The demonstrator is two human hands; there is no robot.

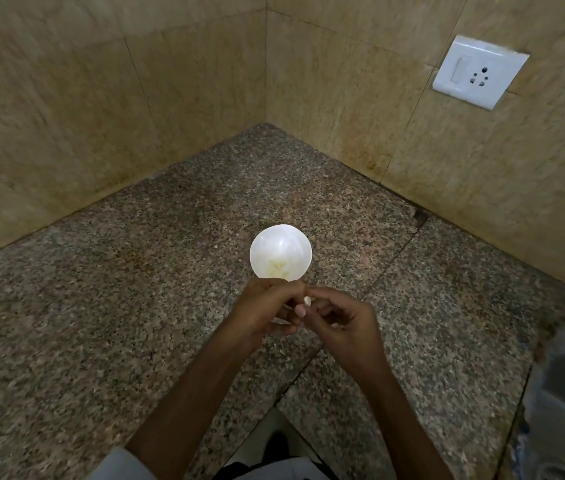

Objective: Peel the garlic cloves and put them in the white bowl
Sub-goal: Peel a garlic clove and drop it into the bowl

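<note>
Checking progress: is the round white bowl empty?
No, pale peeled garlic cloves lie inside the round white bowl.

— Where is the garlic clove (307, 300)?
— Small and white; held up, just on the near side of the white bowl (280, 241).
— And the bowl?
— Round; sitting upright; pale peeled cloves (277, 269) lie inside.

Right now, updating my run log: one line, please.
phase: peeling | left hand: grips garlic clove | right hand: pinches same clove | white bowl: on counter, pale pieces inside
</note>
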